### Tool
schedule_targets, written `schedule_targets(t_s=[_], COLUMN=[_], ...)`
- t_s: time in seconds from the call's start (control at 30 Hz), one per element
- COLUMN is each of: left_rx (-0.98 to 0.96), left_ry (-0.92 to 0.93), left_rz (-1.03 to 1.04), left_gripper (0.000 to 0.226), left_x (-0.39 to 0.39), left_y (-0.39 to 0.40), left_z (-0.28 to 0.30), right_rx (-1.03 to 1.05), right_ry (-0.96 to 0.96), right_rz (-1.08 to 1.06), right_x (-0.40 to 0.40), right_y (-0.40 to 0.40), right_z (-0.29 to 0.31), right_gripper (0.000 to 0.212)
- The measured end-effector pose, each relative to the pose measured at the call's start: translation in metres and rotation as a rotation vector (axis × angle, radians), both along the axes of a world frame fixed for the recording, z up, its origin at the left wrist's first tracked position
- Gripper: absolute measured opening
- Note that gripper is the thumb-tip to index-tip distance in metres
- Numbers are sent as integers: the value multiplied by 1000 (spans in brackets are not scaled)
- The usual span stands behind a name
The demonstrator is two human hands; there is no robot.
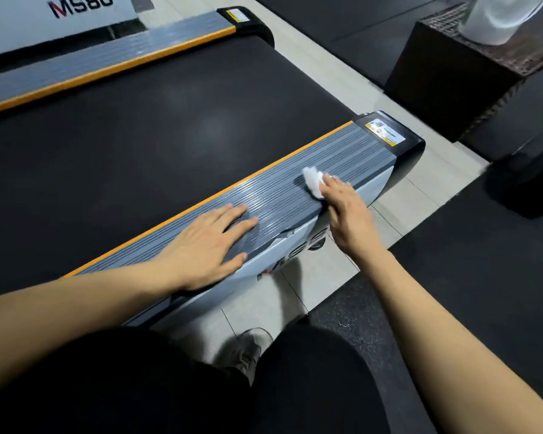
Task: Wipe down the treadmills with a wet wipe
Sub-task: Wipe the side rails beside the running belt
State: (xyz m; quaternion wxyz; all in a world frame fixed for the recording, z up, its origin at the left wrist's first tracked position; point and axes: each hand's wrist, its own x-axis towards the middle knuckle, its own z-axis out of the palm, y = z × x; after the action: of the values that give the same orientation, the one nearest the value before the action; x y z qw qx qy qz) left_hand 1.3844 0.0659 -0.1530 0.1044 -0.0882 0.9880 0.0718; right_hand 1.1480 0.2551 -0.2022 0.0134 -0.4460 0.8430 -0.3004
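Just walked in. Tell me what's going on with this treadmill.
A person is wiping the treadmill's near side rail. The right hand presses a white wet wipe on the ribbed grey rail near its rear end. The left hand rests flat on the same rail, fingers straight. The black belt lies beside it.

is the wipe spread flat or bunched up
Bunched up. The wet wipe shows as a small crumpled white wad on the ribbed grey side rail, with the right hand holding it there under its fingers.
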Motion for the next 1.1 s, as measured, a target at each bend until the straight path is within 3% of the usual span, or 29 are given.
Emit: schedule_targets(t_s=[0.07,0.13,0.23,0.3,0.43,0.5,0.57,0.7,0.87,0.97,1.1], left_rx=[-5,-11,3,7,38,61,73,97,140,144,148], left_ry=[21,43,73,99,148,182,214,265,278,281,290], left_rz=[-29,-27,-32,-36,-10,36,84,113,161,166,165], left_gripper=[72,68,64,64,62,61,59,56,57,57,57], left_x=[-10,-18,-31,-39,-56,-67,-76,-77,-76,-75,-75], left_y=[1,5,7,7,6,5,4,7,8,7,6], left_z=[-5,-13,-23,-27,-29,-33,-35,-35,-38,-39,-40], right_rx=[-20,-76,24,31,56,98,82,104,186,192,182], right_ry=[23,66,104,84,19,26,64,72,18,34,295], right_rz=[-46,124,347,274,-126,-234,-192,210,-96,-93,-104], right_x=[10,39,47,18,-49,-45,-13,22,-64,-63,-63], right_y=[-7,-12,-8,-5,-2,-16,-34,-35,-38,-53,-52], right_z=[2,-2,-6,-8,-5,-1,0,-3,10,19,24], right_gripper=[50,47,49,51,48,45,42,55,49,42,19])
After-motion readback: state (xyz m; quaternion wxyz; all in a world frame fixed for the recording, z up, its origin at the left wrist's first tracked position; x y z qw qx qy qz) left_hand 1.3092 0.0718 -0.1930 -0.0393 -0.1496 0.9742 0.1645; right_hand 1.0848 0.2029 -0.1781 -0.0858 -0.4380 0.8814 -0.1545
